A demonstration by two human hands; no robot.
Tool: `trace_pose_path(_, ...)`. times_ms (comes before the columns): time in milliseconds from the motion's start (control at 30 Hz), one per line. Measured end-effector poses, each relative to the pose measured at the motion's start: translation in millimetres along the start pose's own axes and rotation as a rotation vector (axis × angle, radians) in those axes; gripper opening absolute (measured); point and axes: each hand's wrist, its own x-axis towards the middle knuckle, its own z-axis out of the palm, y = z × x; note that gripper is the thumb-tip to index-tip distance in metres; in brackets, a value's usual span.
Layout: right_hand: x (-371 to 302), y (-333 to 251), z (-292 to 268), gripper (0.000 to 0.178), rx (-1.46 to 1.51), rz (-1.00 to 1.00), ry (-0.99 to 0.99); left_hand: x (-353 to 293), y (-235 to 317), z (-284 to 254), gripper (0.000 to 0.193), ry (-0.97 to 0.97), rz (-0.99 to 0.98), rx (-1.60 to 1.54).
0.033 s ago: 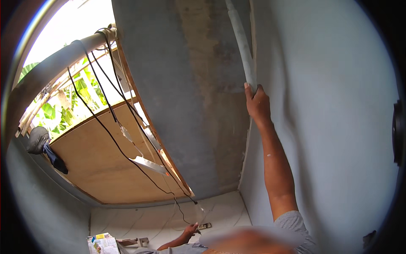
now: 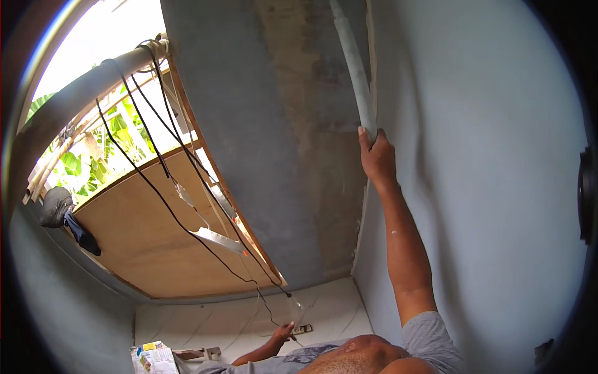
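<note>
My right arm reaches up on the right side of the head view. Its hand [image 2: 379,159] is closed round a long pale grey pole [image 2: 353,65] that runs up past the top edge, along a dark grey panel [image 2: 237,124]. The pole's far end is out of view. Low in the middle, my left hand [image 2: 283,333] is small and far off, its fingers partly apart. Close to it are a socket strip [image 2: 302,329] and a clear bulb-like thing [image 2: 294,305] under a black cable. Whether anything thin lies in that hand is hard to make out.
Black cables [image 2: 140,124] hang from a thick round beam [image 2: 81,87] at the upper left. A plywood board [image 2: 143,230] and a white fixture [image 2: 218,240] are below. A pale wall [image 2: 498,156] rises at right. Stacked papers [image 2: 152,360] lie at bottom left.
The right hand and pole sit slightly lower and further left. My left hand is a little higher and to the right, its fingers still apart.
</note>
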Motion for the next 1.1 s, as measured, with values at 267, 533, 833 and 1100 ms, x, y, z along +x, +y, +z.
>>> trace_pose_path(267, -97.1, 61.3, 16.2, 0.044, 0.046, 0.095, -0.081, -1.9, 82.9, 44.6, 0.077, -0.031, 0.061, 0.087)
trace_pose_path(533, -142.6, 93.9, 10.2, 0.043, 0.05, 0.157, -0.137, -23.2, 62.3, 61.0, 0.076, -0.078, 0.008, 0.121)
trace_pose_path(833, -171.6, 117.2, 17.9, 0.04, 0.083, 0.195, -0.184, -36.7, 45.4, 59.6, 0.076, -0.001, -0.049, 0.209)
trace_pose_path(1100, -211.0, 144.6, 34.8, 0.039, 0.094, 0.212, -0.178, -39.0, 56.7, 64.3, 0.078, -0.028, -0.059, 0.18)
